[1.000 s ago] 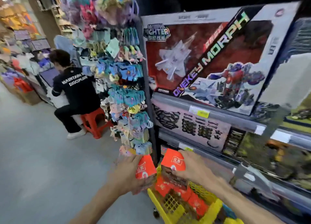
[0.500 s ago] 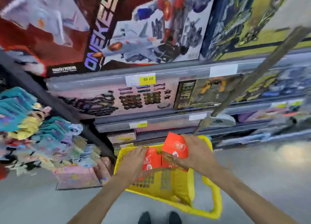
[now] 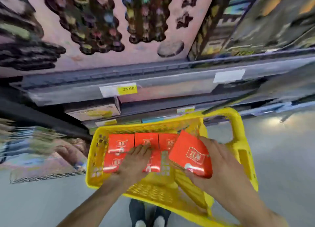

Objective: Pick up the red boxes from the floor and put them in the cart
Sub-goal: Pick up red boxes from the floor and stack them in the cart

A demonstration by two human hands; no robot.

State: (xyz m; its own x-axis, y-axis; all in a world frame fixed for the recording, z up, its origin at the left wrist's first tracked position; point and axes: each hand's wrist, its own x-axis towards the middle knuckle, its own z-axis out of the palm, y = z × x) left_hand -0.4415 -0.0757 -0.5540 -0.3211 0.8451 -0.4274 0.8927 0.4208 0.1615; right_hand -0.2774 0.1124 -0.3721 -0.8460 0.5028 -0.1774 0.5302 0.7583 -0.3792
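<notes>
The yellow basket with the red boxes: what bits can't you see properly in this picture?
Head view only:
- Red boxes under the left hand: the hand covers them, so the front row's count is unsure.
- Box in the right hand: its right edge is hidden by the fingers.
- Yellow basket: the floor of it is mostly covered by boxes.
- Price tag: too blurred to read.
- Shelf toy packs: motion blur smears the pictures.

Brightly and evenly lit from overhead. Pale glare on the floor [image 3: 279, 122] at right. Heavy motion blur and smeared compression blocks across the shelf [image 3: 153, 83] and the toy packaging [image 3: 105, 22] above; price label [image 3: 127, 89] barely legible. Strong wide-angle bending toward the edges. Sharpest near the red boxes [image 3: 190, 156] in the yellow cart [image 3: 238, 127], shadows faint.
</notes>
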